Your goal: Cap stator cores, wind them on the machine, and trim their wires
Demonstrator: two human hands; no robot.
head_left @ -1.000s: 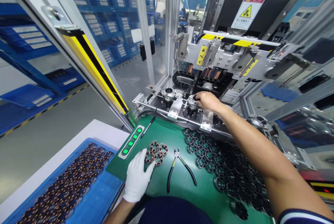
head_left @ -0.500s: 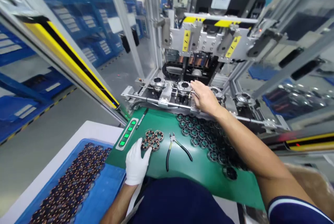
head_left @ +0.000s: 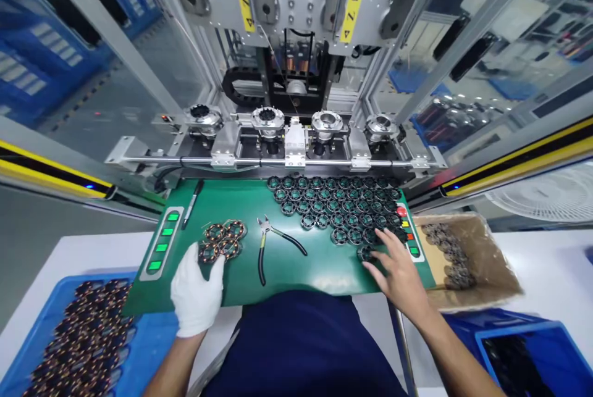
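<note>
My left hand (head_left: pixel 197 292), in a white glove, is at the left of the green work surface (head_left: pixel 241 289). Its thumb and fingers curve around the lower-left ring in a small cluster of copper-wound stators (head_left: pixel 222 241). My right hand (head_left: pixel 396 270) is bare, with fingers apart, over the near right edge of the rows of black ring-shaped stator cores (head_left: pixel 338 204). Its thumb and fingertips are close around one black core (head_left: pixel 365 253); contact is unclear. Diagonal cutters (head_left: pixel 278 242) with black handles lie between the hands, jaws slightly open.
Behind the surface stands a machine with several round metal fixtures (head_left: pixel 327 125); the two left ones hold black cores. A pen (head_left: pixel 193 202) lies near the left green-button panel (head_left: pixel 162 242). A blue tray (head_left: pixel 157 338) holds wound stators. A cardboard box (head_left: pixel 495 261) stands right.
My right hand has left the machine's fixtures and come back down to the black cores at the right. My left hand stays at the wound stators. The view has turned right and down.
</note>
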